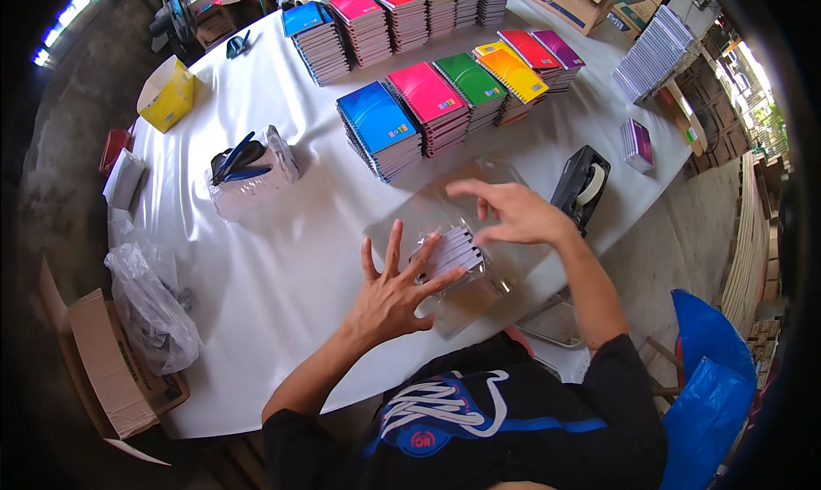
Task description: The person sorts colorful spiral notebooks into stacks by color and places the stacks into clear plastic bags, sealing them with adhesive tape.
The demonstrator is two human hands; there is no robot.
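Note:
In front of me a small bundle of notebooks (453, 252) sits on a clear plastic sheet (395, 221), its pale edges and dark binding marks showing. My left hand (395, 289) is spread wide, with its fingers resting over the bundle's near left side. Above the bundle's far right side is my right hand (517, 215), thumb and fingers bent and apart, with nothing seen between them. Just right of that hand stands a black tape dispenser (581, 189) with a roll of tape. Stacks of spiral notebooks with blue (378, 122), pink (428, 92) and green (469, 79) covers stand beyond the sheet.
A plastic-wrapped bundle (255, 182) with dark-handled cutters (239, 161) on top lies to the left. A yellow box (167, 95), crumpled plastic bag (152, 306) and open carton (107, 345) line the left edge. More notebooks (654, 54) stand far right; another person's arm is at the back.

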